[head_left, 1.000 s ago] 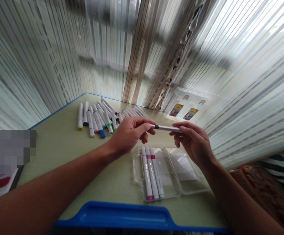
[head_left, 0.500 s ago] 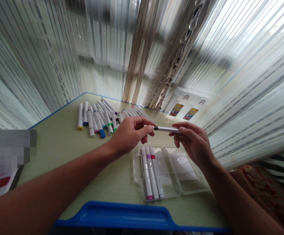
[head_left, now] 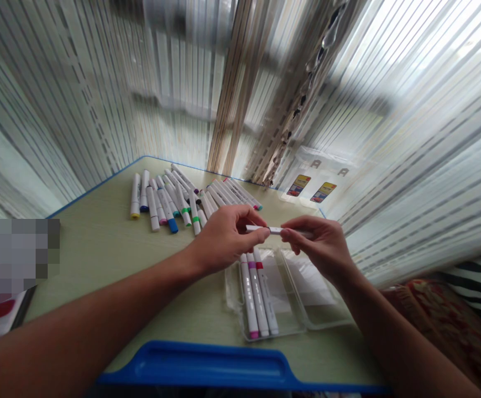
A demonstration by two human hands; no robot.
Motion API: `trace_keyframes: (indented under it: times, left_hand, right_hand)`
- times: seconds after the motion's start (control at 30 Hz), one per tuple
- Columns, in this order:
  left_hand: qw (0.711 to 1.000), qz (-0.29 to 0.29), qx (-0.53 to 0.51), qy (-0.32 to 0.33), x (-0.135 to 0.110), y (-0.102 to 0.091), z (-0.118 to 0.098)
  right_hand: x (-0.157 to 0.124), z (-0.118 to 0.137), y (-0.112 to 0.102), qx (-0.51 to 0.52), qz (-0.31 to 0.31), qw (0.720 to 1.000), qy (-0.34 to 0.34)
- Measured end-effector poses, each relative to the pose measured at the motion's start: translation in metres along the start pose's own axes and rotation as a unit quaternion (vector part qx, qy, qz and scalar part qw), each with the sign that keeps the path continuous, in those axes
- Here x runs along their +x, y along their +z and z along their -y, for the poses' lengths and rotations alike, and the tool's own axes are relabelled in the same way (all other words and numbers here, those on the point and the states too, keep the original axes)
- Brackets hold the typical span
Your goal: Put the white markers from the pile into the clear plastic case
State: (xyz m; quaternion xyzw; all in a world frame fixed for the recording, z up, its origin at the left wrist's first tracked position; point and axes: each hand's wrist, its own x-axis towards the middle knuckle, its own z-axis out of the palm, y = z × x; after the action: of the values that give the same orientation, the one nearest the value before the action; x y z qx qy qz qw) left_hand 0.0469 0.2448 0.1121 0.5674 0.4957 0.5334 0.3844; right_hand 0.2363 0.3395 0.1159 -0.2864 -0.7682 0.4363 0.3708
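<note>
Between my two hands a white marker (head_left: 276,230) lies level above the clear plastic case. The fingers of my left hand (head_left: 234,235) pinch its left end, around a dark band. My right hand (head_left: 319,237) grips its right part, which is mostly covered by the fingers. Below, the open clear case (head_left: 294,326) holds three white markers (head_left: 257,296) side by side in its left half, with pink, purple and red bands. Beyond my left hand lies a loose pile of white markers (head_left: 166,202) with caps of several colours.
A second clear case (head_left: 307,155) with two yellow labels stands against the striped curtain (head_left: 174,110) at the back. The pale table (head_left: 141,282) has a blue front tray (head_left: 215,365). At the right are patterned fabrics (head_left: 443,320). Something blurred out sits far left.
Both hands have come down slightly. My right hand has slid left along the marker, closer to my left hand, and its fingers now cover more of the barrel.
</note>
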Motion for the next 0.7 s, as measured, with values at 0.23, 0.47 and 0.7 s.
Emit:
trace_keyframes:
  times: [0.23,0.47,0.7]
  left_hand:
    - [0.997,0.015,0.072,0.019,-0.0034,0.0038,0.0040]
    - [1.000,0.000,0.019,0.010,0.0001,0.0016,0.0025]
    - [0.998,-0.062,-0.011,-0.001,0.0053,-0.0058,-0.0030]
  right_hand:
    - [-0.0027,0.0029,0.0023,-0.086,0.004,0.996,-0.006]
    - [-0.0003,0.0012,-0.0002,-0.045,-0.004,0.999,0.012]
    - [0.0036,-0.0030,-0.0051,0.069,0.007,0.998,0.010]
